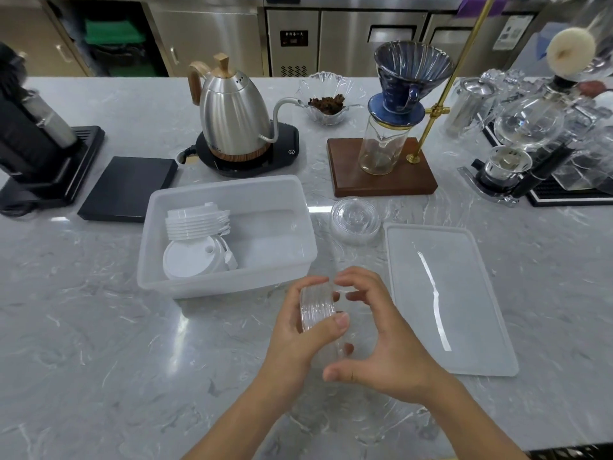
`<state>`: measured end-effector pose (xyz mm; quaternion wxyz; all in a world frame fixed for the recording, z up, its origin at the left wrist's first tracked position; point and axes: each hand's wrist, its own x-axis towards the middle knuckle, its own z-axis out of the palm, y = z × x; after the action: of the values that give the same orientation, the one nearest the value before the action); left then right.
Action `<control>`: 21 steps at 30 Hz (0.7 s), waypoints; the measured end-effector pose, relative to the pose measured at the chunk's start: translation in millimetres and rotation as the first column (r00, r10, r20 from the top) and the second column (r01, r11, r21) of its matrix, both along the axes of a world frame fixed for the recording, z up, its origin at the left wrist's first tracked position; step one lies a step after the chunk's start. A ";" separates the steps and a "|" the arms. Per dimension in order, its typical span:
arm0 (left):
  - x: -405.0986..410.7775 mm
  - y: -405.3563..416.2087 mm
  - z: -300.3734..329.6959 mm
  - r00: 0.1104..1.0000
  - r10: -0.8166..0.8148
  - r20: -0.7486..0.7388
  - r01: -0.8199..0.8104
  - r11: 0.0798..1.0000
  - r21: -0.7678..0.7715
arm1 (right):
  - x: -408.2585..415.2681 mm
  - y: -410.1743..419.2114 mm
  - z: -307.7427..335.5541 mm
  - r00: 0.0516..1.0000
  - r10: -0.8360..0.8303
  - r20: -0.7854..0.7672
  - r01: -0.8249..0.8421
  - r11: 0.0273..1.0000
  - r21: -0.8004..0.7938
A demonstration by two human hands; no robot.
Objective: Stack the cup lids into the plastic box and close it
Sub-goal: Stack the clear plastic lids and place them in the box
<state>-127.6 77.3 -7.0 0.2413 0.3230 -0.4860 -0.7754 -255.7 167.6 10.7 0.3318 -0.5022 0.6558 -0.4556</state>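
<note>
I log, beyond my hands: frosted translucent plastic box (229,280); glossy marble counter (99,327); brushed steel kettle (232,117); wood stand (381,180).

Nothing can be read: the black panel (294,38) on the steel cabinet (292,44) carries only blurred pale characters.

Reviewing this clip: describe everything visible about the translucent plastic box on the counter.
The translucent, frosted-white rectangular plastic box sits open and upright on the grey marbled counter, in front of the steel kettle. It has a rolled rim and rounded corners. In its left part lie white cup lids: a stack on edge and more leaning in front of it. The right part holds nothing visible. Its flat lid lies apart, to the right. Neither hand touches it.
</note>
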 end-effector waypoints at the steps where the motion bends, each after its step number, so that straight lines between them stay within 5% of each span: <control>1: 0.4 0.5 1.9 1.000 -0.009 0.004 0.009 1.000 0.008 | -1.5 0.9 1.6 1.000 0.021 -0.013 -0.021 1.000 0.023; 9: 2.2 5.3 10.6 0.977 -0.209 -0.033 0.209 0.978 -0.004 | 8.6 -1.7 4.8 0.998 0.054 0.040 -0.053 0.998 -0.017; 21: -4.6 15.0 16.0 0.983 -0.136 0.119 0.149 0.983 -0.105 | 45.4 -14.9 -6.9 0.953 -0.146 0.266 0.182 0.976 -0.118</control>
<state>-132.2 92.3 9.0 0.1755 0.3159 -0.5638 -0.7426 -210.3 152.8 3.8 0.3380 -0.4054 0.6131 -0.5879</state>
